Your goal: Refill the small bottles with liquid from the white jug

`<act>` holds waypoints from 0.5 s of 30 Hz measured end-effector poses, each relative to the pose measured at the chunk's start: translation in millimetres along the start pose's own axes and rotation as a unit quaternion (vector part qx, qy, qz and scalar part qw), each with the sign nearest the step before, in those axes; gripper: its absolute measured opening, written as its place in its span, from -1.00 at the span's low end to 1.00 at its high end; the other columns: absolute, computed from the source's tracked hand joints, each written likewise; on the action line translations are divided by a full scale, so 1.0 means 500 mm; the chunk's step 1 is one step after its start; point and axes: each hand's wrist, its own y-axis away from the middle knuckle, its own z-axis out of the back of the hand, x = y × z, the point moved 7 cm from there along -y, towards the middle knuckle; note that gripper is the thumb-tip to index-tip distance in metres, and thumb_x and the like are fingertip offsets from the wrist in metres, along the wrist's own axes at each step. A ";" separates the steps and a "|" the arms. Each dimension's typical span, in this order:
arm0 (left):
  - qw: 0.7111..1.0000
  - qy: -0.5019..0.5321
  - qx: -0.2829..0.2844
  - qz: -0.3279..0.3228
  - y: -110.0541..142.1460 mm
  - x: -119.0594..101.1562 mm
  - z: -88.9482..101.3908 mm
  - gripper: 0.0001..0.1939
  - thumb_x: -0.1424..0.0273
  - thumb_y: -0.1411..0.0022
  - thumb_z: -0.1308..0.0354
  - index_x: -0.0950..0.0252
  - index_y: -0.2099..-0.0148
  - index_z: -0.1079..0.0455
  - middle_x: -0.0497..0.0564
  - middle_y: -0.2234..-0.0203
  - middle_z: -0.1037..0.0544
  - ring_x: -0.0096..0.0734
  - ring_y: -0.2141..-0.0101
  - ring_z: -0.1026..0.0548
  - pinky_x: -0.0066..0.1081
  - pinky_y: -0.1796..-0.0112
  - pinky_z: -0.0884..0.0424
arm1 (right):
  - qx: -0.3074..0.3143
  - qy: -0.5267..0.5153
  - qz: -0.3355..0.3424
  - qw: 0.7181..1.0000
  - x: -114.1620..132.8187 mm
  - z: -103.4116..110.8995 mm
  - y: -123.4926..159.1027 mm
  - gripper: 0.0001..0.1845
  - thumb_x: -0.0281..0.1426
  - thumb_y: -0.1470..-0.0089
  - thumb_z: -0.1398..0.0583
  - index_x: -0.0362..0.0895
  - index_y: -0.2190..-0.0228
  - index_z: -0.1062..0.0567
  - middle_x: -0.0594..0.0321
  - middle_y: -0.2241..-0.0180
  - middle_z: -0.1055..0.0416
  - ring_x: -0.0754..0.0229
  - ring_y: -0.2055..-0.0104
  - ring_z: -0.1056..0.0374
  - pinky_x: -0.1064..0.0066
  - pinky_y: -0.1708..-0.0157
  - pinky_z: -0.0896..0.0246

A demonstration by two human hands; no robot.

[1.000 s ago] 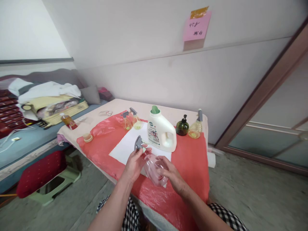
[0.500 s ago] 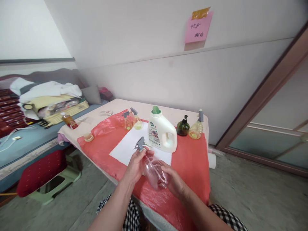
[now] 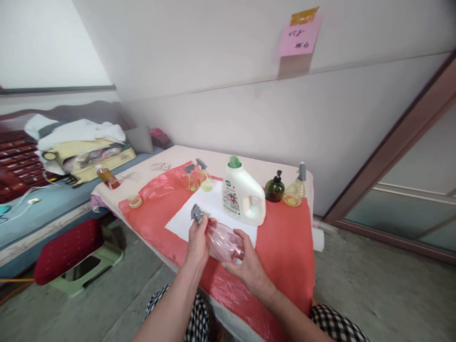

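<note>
I hold a clear pink spray bottle [image 3: 223, 241] tilted on its side over the near edge of the table. My left hand [image 3: 197, 243] is closed around its neck, just below the grey trigger head [image 3: 195, 213]. My right hand [image 3: 246, 263] cups the bottle's round body from below. Under the bottle lies a white sheet [image 3: 206, 214] on a red plastic cover [image 3: 285, 232].
A white detergent jug with a green cap [image 3: 242, 197] stands just behind my hands. A dark green pump bottle [image 3: 274, 187] and a yellow spray bottle [image 3: 295, 193] stand at the right, two small spray bottles [image 3: 198, 178] at the back left. A red stool [image 3: 67, 249] stands on the floor at the left.
The bottle has tipped further to the left, with its grey head lower and more to the left. Both hands kept their hold and shifted slightly with it.
</note>
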 end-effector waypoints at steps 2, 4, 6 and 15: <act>1.000 0.008 0.006 0.018 -0.001 0.003 -0.001 -0.54 0.07 -0.01 -0.34 0.33 0.20 -0.42 0.04 0.40 -0.54 -0.37 0.36 -0.50 -0.37 0.25 -0.36 | -0.019 0.037 0.022 0.999 0.009 0.001 0.002 -0.14 -0.44 0.19 -0.33 0.02 -0.12 -0.12 0.08 -0.09 -0.22 0.02 -0.08 -0.24 0.15 0.01 -0.26; 0.999 0.023 0.011 0.033 -0.003 0.004 0.000 -0.54 0.06 -0.03 -0.33 0.34 0.20 -0.44 0.05 0.37 -0.54 -0.36 0.34 -0.51 -0.38 0.25 -0.37 | -0.028 0.046 0.035 0.998 0.017 0.003 0.002 -0.18 -0.47 0.19 -0.31 0.02 -0.10 -0.13 0.10 -0.08 -0.22 0.02 -0.09 -0.24 0.16 0.01 -0.27; 0.999 0.033 0.021 0.034 -0.006 0.001 0.002 -0.57 0.11 -0.03 -0.35 0.34 0.20 -0.45 0.02 0.35 -0.54 -0.40 0.35 -0.50 -0.42 0.27 -0.36 | -0.029 0.046 0.038 0.998 0.022 0.004 0.000 -0.20 -0.46 0.18 -0.30 0.02 -0.09 -0.15 0.11 -0.08 -0.22 0.02 -0.10 -0.23 0.18 0.02 -0.28; 0.996 0.060 0.021 0.067 -0.006 -0.004 0.012 -0.69 0.28 0.01 -0.42 0.30 0.27 -0.44 -0.01 0.38 -0.56 -0.43 0.38 -0.51 -0.43 0.28 -0.38 | -0.014 -0.025 0.000 1.000 0.011 0.009 -0.009 -0.24 -0.42 0.18 -0.35 0.06 -0.05 -0.18 0.11 -0.09 -0.17 0.02 -0.11 -0.21 0.24 0.10 -0.28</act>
